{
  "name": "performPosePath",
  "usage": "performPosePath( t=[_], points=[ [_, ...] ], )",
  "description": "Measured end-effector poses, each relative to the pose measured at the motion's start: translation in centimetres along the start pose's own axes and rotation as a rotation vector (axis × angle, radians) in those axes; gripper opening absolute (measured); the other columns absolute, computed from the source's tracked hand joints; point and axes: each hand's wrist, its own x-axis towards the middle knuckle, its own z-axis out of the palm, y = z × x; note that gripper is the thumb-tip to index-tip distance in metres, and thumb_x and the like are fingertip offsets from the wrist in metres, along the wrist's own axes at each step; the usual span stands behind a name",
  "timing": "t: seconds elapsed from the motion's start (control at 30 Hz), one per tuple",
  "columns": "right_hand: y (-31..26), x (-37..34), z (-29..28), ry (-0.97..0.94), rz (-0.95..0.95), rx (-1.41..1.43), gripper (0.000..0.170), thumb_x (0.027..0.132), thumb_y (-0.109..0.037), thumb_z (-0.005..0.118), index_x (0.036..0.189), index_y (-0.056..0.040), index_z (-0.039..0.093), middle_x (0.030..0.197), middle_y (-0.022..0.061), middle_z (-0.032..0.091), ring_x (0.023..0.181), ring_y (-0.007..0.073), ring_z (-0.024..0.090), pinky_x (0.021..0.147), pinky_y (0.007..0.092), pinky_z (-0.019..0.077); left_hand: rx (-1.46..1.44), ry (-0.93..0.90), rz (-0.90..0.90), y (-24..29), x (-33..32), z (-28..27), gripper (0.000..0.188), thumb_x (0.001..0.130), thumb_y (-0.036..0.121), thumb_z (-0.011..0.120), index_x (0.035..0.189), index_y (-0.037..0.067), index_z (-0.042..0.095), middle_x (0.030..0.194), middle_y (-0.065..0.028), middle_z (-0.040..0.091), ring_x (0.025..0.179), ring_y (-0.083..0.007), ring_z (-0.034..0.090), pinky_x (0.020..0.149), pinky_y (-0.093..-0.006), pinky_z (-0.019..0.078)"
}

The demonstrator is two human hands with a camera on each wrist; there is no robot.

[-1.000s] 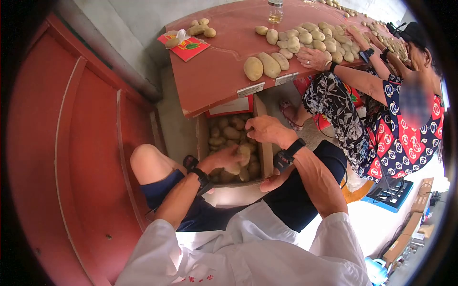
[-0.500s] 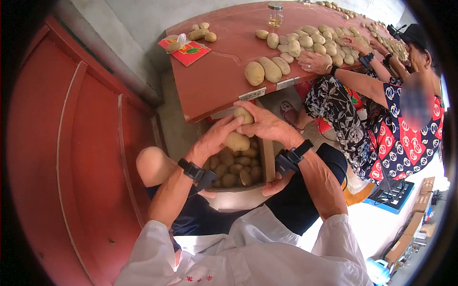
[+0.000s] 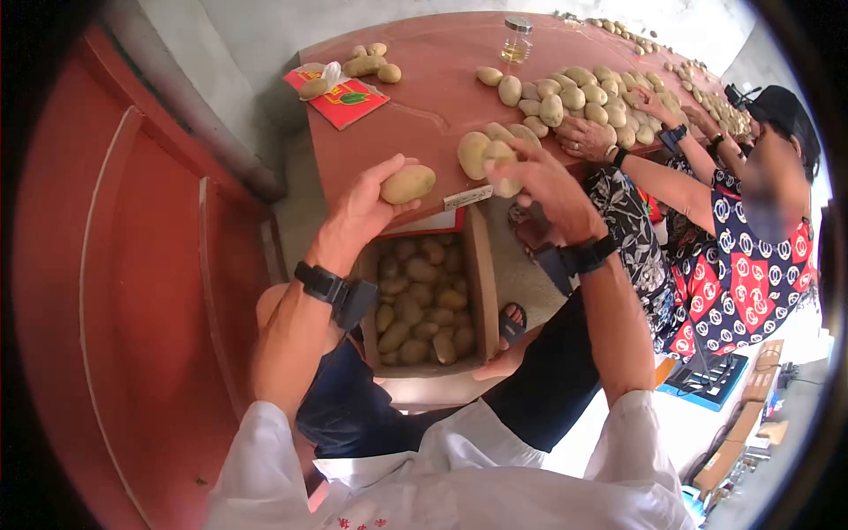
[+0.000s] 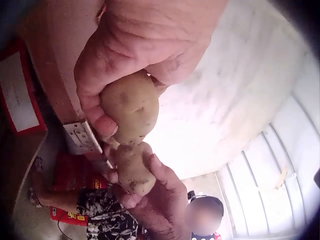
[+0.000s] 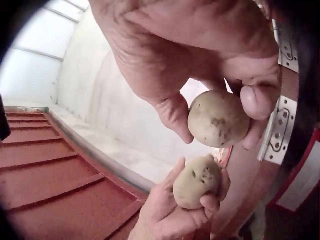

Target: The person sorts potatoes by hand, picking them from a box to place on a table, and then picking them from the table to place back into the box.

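Observation:
My left hand (image 3: 358, 205) holds a potato (image 3: 408, 184) at the near edge of the red table; in the left wrist view its thumb and fingers wrap that potato (image 4: 131, 107). The right hand (image 3: 558, 190) grips a second potato (image 3: 503, 168) beside the larger potatoes on the table edge. The right wrist view shows this potato (image 5: 218, 118) pinched between thumb and fingers, above the left hand's one (image 5: 196, 182). Below both hands, a cardboard box (image 3: 485, 283) holds many potatoes (image 3: 408, 309).
Many potatoes (image 3: 579, 95) are heaped on the table (image 3: 415, 79), with a glass jar (image 3: 517, 42) behind. A red packet (image 3: 349, 102) and a few potatoes are at the left. Another person (image 3: 742, 256) sits at the right, hands on the heap. A red door (image 3: 150, 283) is at far left.
From inside the box, both hands came up with potatoes, met above it, then parted: the left toward the table's near-left edge, the right toward the potatoes at the edge. The view shifted slightly.

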Motion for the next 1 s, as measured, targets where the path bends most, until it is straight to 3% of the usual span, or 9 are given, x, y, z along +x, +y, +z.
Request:
performPosePath(
  t=[0.2, 0.27, 0.3, 0.4, 0.6, 0.83, 0.9, 0.97, 1.0],
  points=[
    [-1.7, 7.5, -4.3, 0.034, -0.063, -0.363, 0.044, 0.09, -0.024, 0.073, 0.128, -0.0035, 0.066, 0.109, 0.0042, 0.068, 0.101, 0.0152, 0.063, 0.079, 0.0299, 0.0543, -0.128, 0.025, 0.031, -0.5, 0.7, 1.4, 0.039, 0.103, 0.03, 0.061, 0.13, 0.002, 0.062, 0.123, -0.0121, 0.069, 0.112, -0.0238, 0.065, 0.088, -0.0418, 0.0544],
    [0.8, 11.8, -7.6, -0.127, -0.85, -1.267, 0.044, 0.094, -0.03, 0.069, 0.132, -0.0085, 0.064, 0.145, 0.0152, 0.054, 0.121, 0.0237, 0.061, 0.087, 0.0374, 0.0576, -0.139, 0.013, 0.05, -0.5, 0.8, 1.8, 0.04, 0.102, 0.03, 0.061, 0.13, 0.002, 0.061, 0.124, -0.0121, 0.068, 0.112, -0.0236, 0.065, 0.088, -0.0417, 0.0544],
    [8.0, 19.8, -8.7, 0.108, -0.682, -0.83, 0.037, 0.09, -0.024, 0.072, 0.121, -0.0058, 0.068, 0.116, 0.0153, 0.071, 0.106, 0.0309, 0.067, 0.091, 0.0393, 0.0541, -0.141, 0.0, 0.068, -0.4, 0.8, 1.9, 0.04, 0.102, 0.03, 0.062, 0.131, 0.002, 0.061, 0.124, -0.0121, 0.068, 0.112, -0.0233, 0.065, 0.088, -0.0416, 0.0545],
    [2.0, 16.8, -5.4, 0.228, -0.266, -0.753, 0.038, 0.092, -0.03, 0.068, 0.12, -0.0053, 0.068, 0.118, 0.0161, 0.07, 0.109, 0.0336, 0.066, 0.093, 0.0449, 0.0533, -0.157, -0.011, 0.111, -0.1, 0.8, 2.0, 0.04, 0.102, 0.03, 0.062, 0.13, 0.003, 0.062, 0.123, -0.0121, 0.068, 0.112, -0.0226, 0.065, 0.088, -0.0416, 0.0547],
    [3.0, 18.1, -4.4, 0.149, -0.121, -1.119, 0.038, 0.094, -0.036, 0.058, 0.116, -0.0081, 0.072, 0.112, 0.0188, 0.073, 0.108, 0.0376, 0.068, 0.091, 0.0482, 0.0531, -0.234, 0.013, 0.14, 0.6, 1.0, 2.2, 0.037, 0.103, 0.031, 0.06, 0.127, 0.003, 0.063, 0.123, -0.012, 0.068, 0.111, -0.0234, 0.065, 0.089, -0.0416, 0.0546],
    [0.9, 16.2, -3.5, 0.118, -0.259, -1.022, 0.035, 0.092, -0.024, 0.062, 0.123, -0.0106, 0.072, 0.115, 0.0172, 0.073, 0.106, 0.0376, 0.069, 0.089, 0.0484, 0.0547, -0.329, 0.088, 0.165, 1.1, 1.2, 2.9, 0.035, 0.104, 0.033, 0.058, 0.124, 0.005, 0.063, 0.12, -0.012, 0.068, 0.111, -0.0242, 0.064, 0.091, -0.0438, 0.0537],
    [0.8, 15.2, -2.1, -0.191, -0.903, -0.695, 0.035, 0.09, -0.01, 0.067, 0.124, -0.0057, 0.07, 0.121, 0.0174, 0.07, 0.11, 0.0392, 0.066, 0.098, 0.0428, 0.0515, -0.356, 0.127, 0.167, 0.8, 1.6, 2.8, 0.036, 0.105, 0.034, 0.057, 0.125, 0.005, 0.06, 0.122, -0.0124, 0.066, 0.113, -0.025, 0.063, 0.092, -0.0448, 0.053],
    [-0.2, 12.0, 2.0, -0.296, -0.442, -0.28, 0.051, 0.082, -0.014, 0.073, 0.131, -0.0056, 0.064, 0.122, 0.0189, 0.069, 0.117, 0.0338, 0.066, 0.099, 0.0416, 0.0525, -0.384, 0.133, 0.175, 0.9, 1.4, 3.3, 0.037, 0.105, 0.035, 0.057, 0.126, 0.004, 0.059, 0.123, -0.013, 0.065, 0.114, -0.025, 0.063, 0.093, -0.0453, 0.0526],
    [-0.9, 10.4, 3.7, -0.293, -0.443, -0.284, 0.051, 0.082, -0.014, 0.073, 0.131, -0.0056, 0.064, 0.122, 0.0189, 0.069, 0.117, 0.0338, 0.066, 0.099, 0.0416, 0.0525, -0.406, 0.139, 0.181, 1.0, 1.3, 3.6, 0.038, 0.105, 0.035, 0.057, 0.126, 0.004, 0.058, 0.124, -0.0136, 0.063, 0.115, -0.025, 0.062, 0.094, -0.0458, 0.0522]
  ],
)
